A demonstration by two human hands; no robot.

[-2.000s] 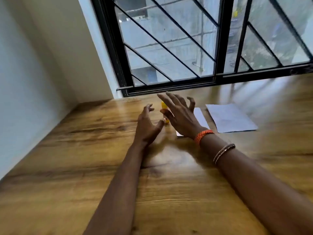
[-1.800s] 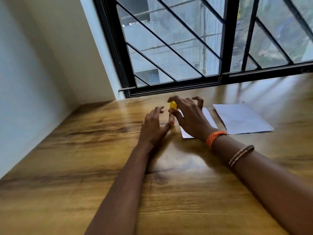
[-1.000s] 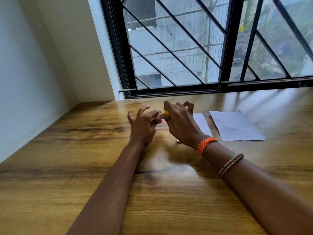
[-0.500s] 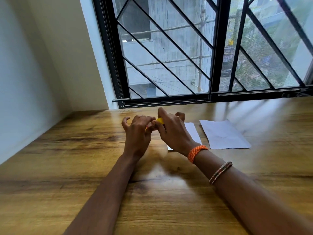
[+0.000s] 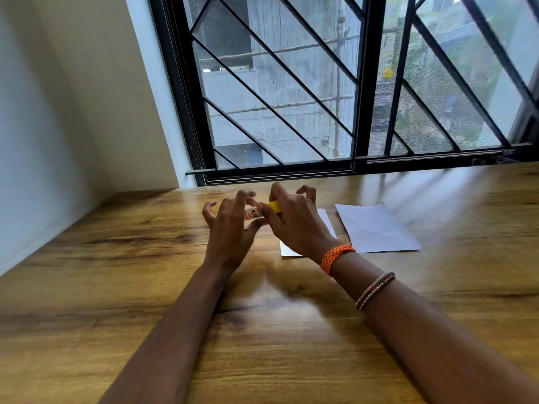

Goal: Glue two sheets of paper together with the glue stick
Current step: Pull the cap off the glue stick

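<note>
1. Nearest: wooden table [image 5: 262, 345], glossy, two bare forearms reaching forward across it.
2. On the right wrist: orange woven band [image 5: 337, 256], with thin beaded bangles [image 5: 374, 290] further up the forearm.
3. Left hand [image 5: 230, 228] raised above the table, fingertips pinched on the white labelled body of the glue stick [image 5: 262, 211].
4. Right hand [image 5: 294, 223] closed on the stick's yellow end, touching the left hand's fingers.
5. Under the right hand: first sheet of paper [image 5: 326, 223], flat, partly hidden.
6. Just beside it to the right: second sheet of paper [image 5: 376, 228], flat, not overlapping.
7. Farthest: black barred window [image 5: 361, 83].
</note>
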